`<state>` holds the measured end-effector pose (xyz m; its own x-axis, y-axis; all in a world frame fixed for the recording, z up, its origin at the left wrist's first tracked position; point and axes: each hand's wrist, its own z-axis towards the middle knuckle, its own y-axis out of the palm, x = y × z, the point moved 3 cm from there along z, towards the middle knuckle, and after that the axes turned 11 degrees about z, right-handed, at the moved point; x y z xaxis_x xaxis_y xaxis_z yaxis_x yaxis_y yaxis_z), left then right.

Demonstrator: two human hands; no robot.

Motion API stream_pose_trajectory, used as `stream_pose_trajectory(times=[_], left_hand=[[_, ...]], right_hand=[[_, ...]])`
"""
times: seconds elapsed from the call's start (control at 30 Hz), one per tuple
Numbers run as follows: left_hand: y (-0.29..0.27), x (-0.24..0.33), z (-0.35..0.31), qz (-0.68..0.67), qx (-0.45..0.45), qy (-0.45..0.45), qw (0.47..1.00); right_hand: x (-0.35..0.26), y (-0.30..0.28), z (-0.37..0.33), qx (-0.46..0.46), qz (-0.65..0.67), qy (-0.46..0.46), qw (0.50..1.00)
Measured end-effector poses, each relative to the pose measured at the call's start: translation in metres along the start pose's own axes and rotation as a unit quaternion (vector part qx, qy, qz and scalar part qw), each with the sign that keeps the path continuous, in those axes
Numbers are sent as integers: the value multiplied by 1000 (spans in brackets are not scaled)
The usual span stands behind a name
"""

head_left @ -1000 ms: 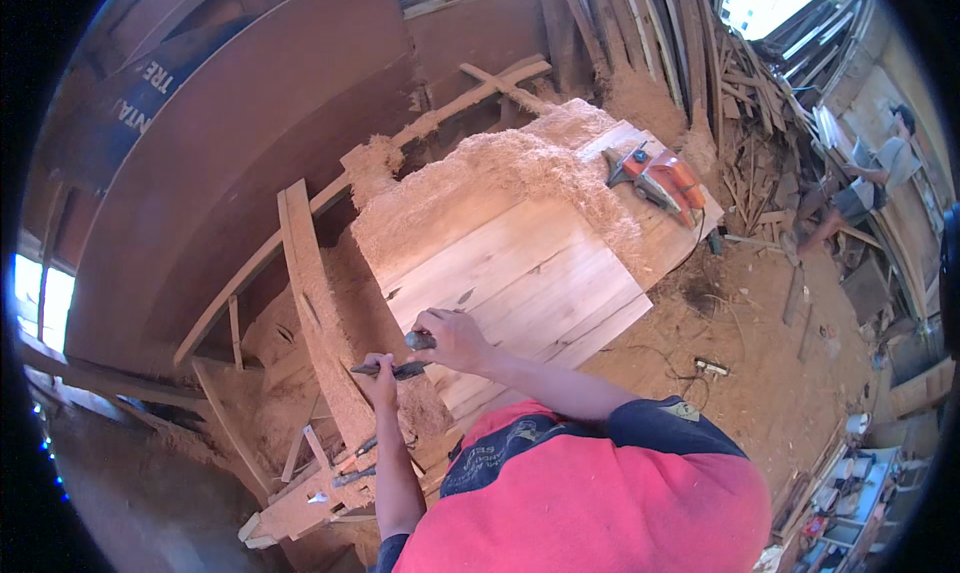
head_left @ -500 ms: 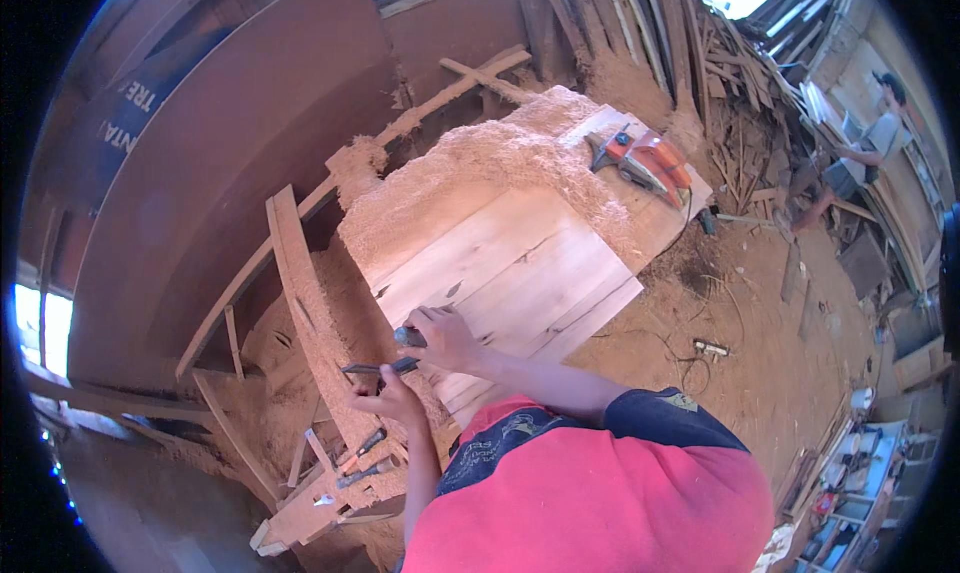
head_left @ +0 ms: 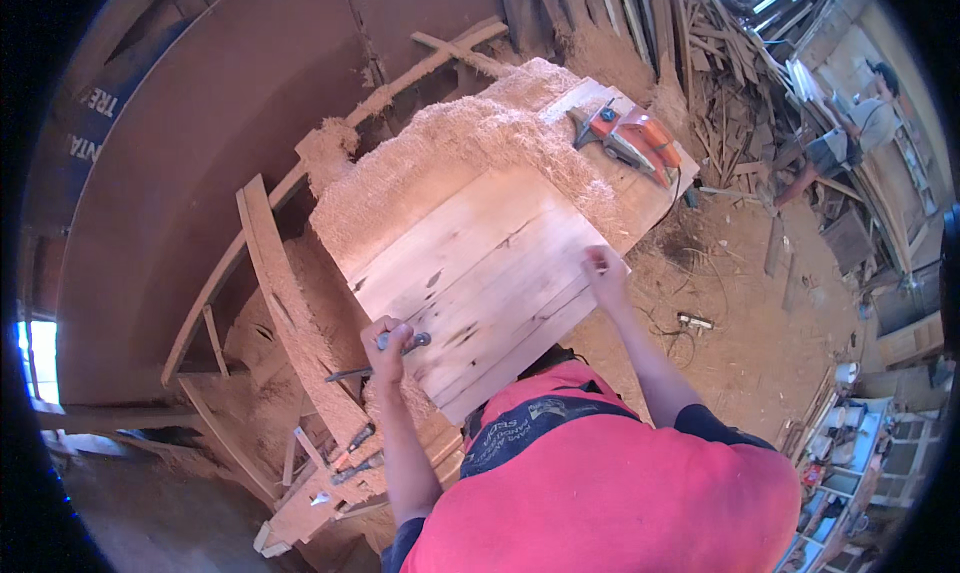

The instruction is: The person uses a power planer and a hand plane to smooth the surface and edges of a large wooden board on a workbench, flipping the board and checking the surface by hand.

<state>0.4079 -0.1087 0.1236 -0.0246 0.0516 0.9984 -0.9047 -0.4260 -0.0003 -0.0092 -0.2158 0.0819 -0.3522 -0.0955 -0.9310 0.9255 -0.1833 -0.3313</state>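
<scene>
Wood panel (head_left: 480, 288): 1 pc, several dark marks on face, lies flat in front of the torso, far side under shavings (head_left: 450, 128).

Change vs. 0.5 s ago: RH was up against LH, at the grey item; now RH is well apart, over at panel's R corner. Grey item now sits in LH, with more of panel face exposed to view near LH.

Count, in hand: 2 pcs at left hand (LH) (head_left: 384, 347): 1 grey cylindrical item (head_left: 411, 342), 1 dark narrow tool (head_left: 347, 375). Exact type of both: cannot tell.

LH pose: at panel's near L edge, fingers wrapped around grey item, thumb up top; dark tool sticks out to L, below the fist. Forearm runs up from lower edge, approx. upright.

Right hand (RH) (head_left: 606, 271) pose: arm extended fwd, fingers part-curled; cannot tell if clenched, on anything, or touching panel.

Surroundings, qty: 1 orange power tool (head_left: 635, 143) on wood beyond panel; 2 hand tools (head_left: 361, 437) side by side, lower L; 1 long plank (head_left: 285, 293) L of panel, dusted w/ shavings; 1 power strip (head_left: 695, 321) on floor, R; 1 co-worker (head_left: 860, 133), far R.
</scene>
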Motion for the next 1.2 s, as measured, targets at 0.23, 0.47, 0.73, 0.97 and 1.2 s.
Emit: stream_pose_trajectory(times=[0.23,0.47,0.73,0.97,1.2], left_hand=[[58,19,-32,155,362,64,917],[55,-9,-6,28,530,-36,847],[43,-8,-24,78,459,0,885],[89,1,7,52,732,-90,673],[12,-33,-34,-34,353,12,935]], right_hand=[[2,-94,130,151,-53,-73,984],[20,-162,259,106,-278,-213,931],[82,-156,344,-239,-154,-4,959],[87,-162,362,-337,5,144,930],[91,-165,374,-316,37,142,937]])
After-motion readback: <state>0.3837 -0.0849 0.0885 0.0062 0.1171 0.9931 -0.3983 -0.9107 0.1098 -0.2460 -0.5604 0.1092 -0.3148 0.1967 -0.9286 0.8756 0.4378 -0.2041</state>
